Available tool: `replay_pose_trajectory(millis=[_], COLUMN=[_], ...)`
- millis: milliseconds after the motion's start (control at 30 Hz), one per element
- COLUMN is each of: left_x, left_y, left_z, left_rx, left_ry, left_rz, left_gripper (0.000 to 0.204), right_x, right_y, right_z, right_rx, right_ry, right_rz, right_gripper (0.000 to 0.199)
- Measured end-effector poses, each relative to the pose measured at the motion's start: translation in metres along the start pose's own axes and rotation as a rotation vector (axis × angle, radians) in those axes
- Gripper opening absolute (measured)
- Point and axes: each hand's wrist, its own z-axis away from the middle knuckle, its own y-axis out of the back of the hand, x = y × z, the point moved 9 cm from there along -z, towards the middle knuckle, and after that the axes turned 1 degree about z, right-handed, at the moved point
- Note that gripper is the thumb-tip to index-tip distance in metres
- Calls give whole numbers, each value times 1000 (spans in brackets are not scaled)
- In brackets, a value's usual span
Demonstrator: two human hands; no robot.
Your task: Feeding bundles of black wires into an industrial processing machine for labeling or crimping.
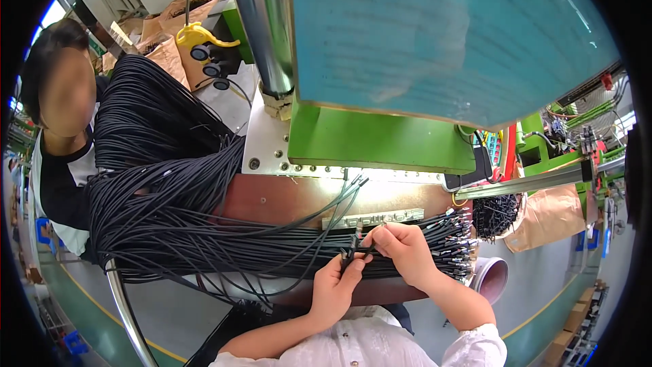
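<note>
Across the red-brown bench (pixel 244 198) stretch black cables (pixel 272 239), how many finished unclear, while above them the left hand (pixel 333 287) pinches cable ends (pixel 347 256), seemingly mid-handling, and the right hand (pixel 405 248) seems to pinch one too.

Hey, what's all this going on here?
Black cables are being handled bare-handed. The left hand holds cable ends; the right hand is close beside them, its exact grip too small to make out. A long bundle lies across the brown bench, next to a pale slotted strip. A co-worker is at left.
</note>
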Motion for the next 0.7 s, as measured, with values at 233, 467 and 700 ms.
replay_pose_trajectory(millis=[233, 467, 700], left_x=[1, 6, 3], left_y=[6, 6, -1], left_z=[-1, -1, -6], left_rx=[18, 32, -77], left_ry=[-77, -114, 122], left_rz=[-32, -97, 114], left_gripper=[15, 16, 23], right_x=[-5, -20, -78], right_y=[-6, -19, -12], right_z=[3, 9, 42], right_rx=[113, 81, 398], right_ry=[158, 332, 1052], right_rz=[185, 546, 1185], right_gripper=[26, 17, 13])
